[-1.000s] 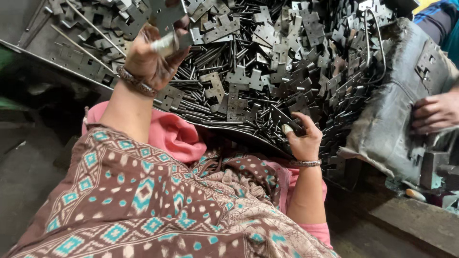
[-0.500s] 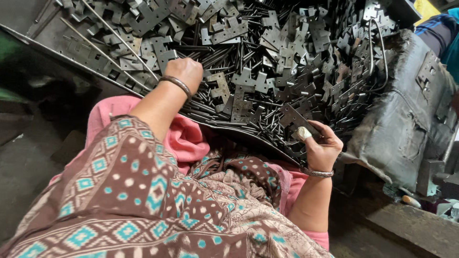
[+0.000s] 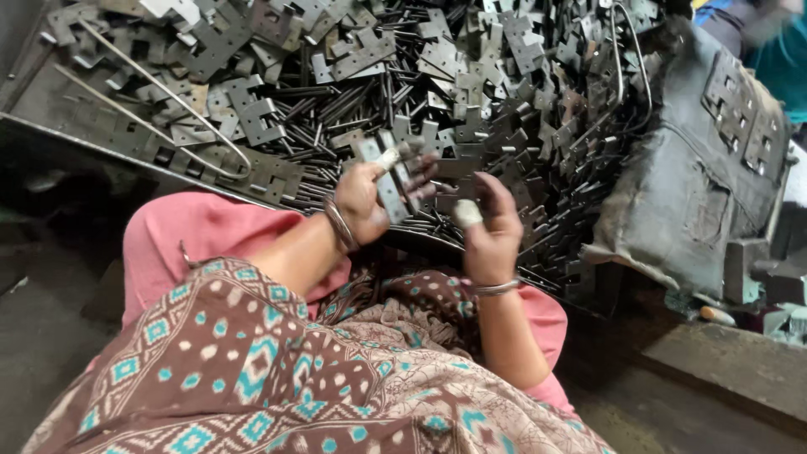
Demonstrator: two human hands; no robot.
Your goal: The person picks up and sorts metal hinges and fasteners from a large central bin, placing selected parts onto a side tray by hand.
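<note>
A flat grey metal hinge plate [image 3: 389,179] is now being held up just above the near edge of the heap, in front of the person's lap. The left hand [image 3: 370,200] is grasping it, fingers clenched around its lower part; half a second ago this hand was reaching palm-down into the pile further left, with no plate raised. The right hand [image 3: 487,227] is now rising beside the plate, near it but apart from it; its fingers are curled and whether they are gripping anything cannot be told. Earlier it was sitting lower and further right at the pile's edge. A pale wrap is showing on its thumb [image 3: 467,212].

Behind both hands the heap of hinge plates and thin rods [image 3: 471,92] is lying on a metal tray [image 3: 50,109]. A grey sack [image 3: 698,185] is standing to the right.
</note>
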